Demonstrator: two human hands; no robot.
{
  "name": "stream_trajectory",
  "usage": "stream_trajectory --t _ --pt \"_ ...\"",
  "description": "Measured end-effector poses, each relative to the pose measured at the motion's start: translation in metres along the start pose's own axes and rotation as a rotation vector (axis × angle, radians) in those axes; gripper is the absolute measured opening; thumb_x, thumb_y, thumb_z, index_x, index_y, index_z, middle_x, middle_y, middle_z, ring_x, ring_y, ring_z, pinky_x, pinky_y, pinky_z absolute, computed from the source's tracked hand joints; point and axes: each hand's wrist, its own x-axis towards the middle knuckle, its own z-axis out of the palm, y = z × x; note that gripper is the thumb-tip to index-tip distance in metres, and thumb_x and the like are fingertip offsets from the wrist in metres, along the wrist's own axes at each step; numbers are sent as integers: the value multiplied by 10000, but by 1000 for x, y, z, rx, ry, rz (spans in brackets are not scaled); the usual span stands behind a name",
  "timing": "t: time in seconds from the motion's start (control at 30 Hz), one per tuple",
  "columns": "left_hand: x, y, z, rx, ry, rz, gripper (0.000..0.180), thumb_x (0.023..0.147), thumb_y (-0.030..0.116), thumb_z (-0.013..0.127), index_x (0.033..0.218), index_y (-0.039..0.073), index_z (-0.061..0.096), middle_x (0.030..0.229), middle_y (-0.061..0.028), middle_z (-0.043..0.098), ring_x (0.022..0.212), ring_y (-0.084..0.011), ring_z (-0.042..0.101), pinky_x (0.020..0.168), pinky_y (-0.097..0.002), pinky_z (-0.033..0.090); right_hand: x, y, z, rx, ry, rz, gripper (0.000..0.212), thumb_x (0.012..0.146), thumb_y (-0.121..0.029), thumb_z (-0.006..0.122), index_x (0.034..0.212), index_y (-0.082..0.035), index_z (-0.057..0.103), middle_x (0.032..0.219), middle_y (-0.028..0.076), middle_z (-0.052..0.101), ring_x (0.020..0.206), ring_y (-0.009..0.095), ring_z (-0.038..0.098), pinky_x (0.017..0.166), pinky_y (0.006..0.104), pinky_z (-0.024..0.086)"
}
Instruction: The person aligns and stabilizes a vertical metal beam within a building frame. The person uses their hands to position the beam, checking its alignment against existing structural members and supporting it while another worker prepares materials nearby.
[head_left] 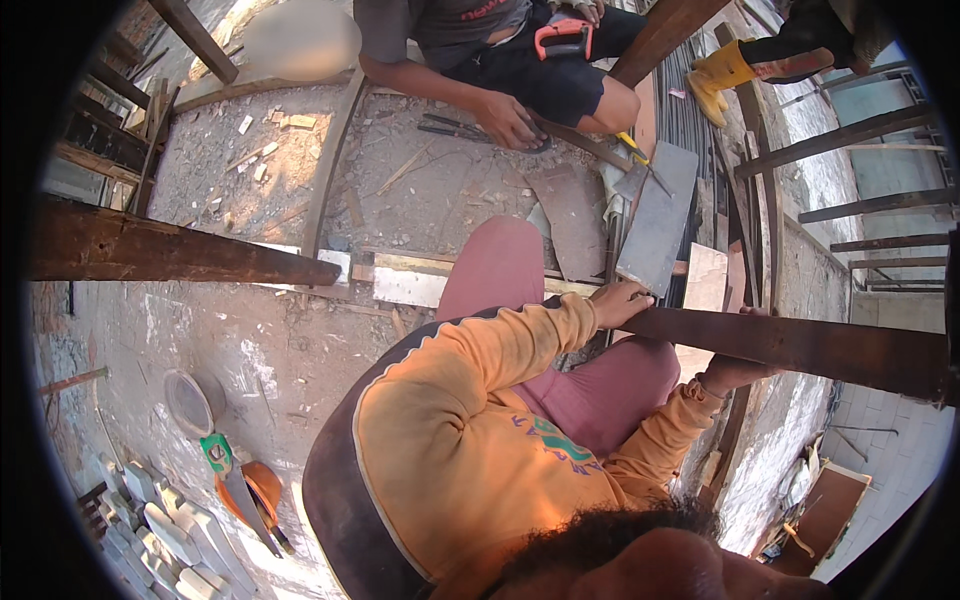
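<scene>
A long dark wooden beam [800, 343] lies across in front of me, running out to the right. At its left end is my left hand [618, 304], fingers bent over the wood beside the lower corner of a grey flat board [660, 215]. Farther right, my right hand [738, 372] grips the same beam from the near side; its fingertips show past the far edge and its palm is hidden. A hammer with a yellow handle [634, 147] lies at the far end of the grey board.
Opposite sits a person whose hand [510, 122] rests by a dark object; a red-handled saw [563, 40] is on their lap. Yellow boots [720, 78] of another person stand far right. A dark post [180, 248] juts in from the left, above a green-handled saw [235, 480] and a bucket [194, 402].
</scene>
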Motion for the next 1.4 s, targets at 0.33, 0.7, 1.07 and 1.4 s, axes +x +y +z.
stream_trajectory --t 0.33,0.7,1.07,1.4 --pt "-9 26 -26 185 -110 -46 503 988 452 443 1111 -11 595 1120 -242 639 1054 -402 612 902 -456 454 5 9 3 -159 -58 -60 987 888 -806 160 1361 18 423 1084 189 643 1009 297 616 925 441 477" --pt "-6 35 -25 172 -102 46 504 975 468 457 1065 2 627 1037 -257 656 1010 -422 624 886 -482 469 7 -4 15 -11 39 -4 949 900 -793 181 1308 10 482 1039 156 648 931 281 628 866 399 488" --pt "-15 28 -36 201 -127 25 525 992 488 414 1103 18 619 1059 -237 654 1010 -415 616 878 -471 459 -8 -6 30 -111 34 -87 891 927 -759 189 1323 -11 467 1045 159 657 956 274 637 896 400 491" --pt "-12 -1 -46 92 -48 80 489 1003 456 420 1200 64 634 1116 -248 648 1079 -417 606 906 -451 468 -14 45 42 570 132 176 776 958 -678 316 1299 3 460 1105 175 615 991 281 611 922 412 496"
